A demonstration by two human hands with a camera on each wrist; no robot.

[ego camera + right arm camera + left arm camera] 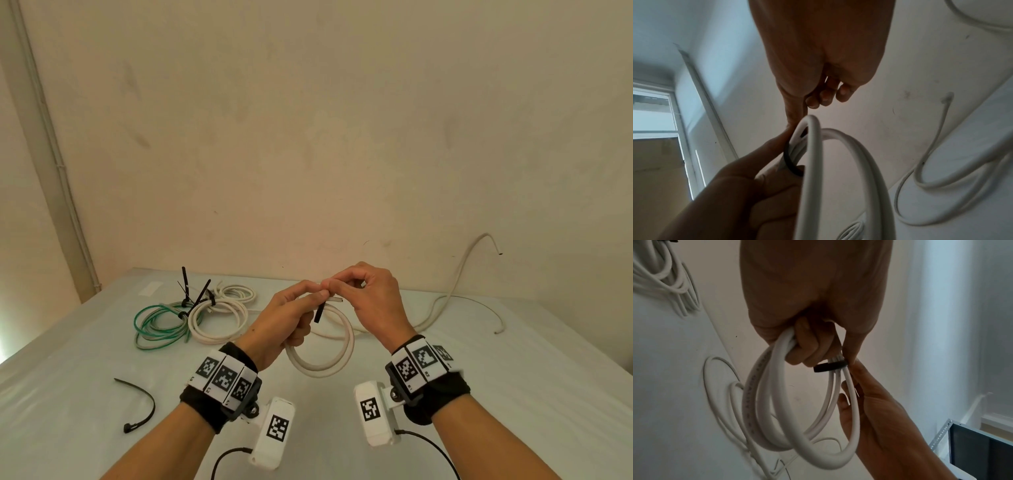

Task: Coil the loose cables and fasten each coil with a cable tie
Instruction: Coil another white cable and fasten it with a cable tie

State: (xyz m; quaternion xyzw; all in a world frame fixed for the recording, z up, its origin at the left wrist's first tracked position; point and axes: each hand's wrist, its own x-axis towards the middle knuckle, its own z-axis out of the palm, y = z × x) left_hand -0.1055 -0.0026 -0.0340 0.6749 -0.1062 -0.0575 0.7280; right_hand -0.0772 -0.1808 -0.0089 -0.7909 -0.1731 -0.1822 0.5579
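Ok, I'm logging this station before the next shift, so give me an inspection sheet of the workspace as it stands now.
Surface: pale table, against a stained wall.
Job's things: white coil held above the table, black cable tie wrapped round it; spare cable tie lying at left.
Clutter: nothing seen.
Grippers: left hand grips the white coil; right hand pinches at the tie, its fingers curled.
Cables: tied white coils and a tied green coil at far left; one loose white cable trailing right.
Surroundings: window and a conduit in the wall corner.
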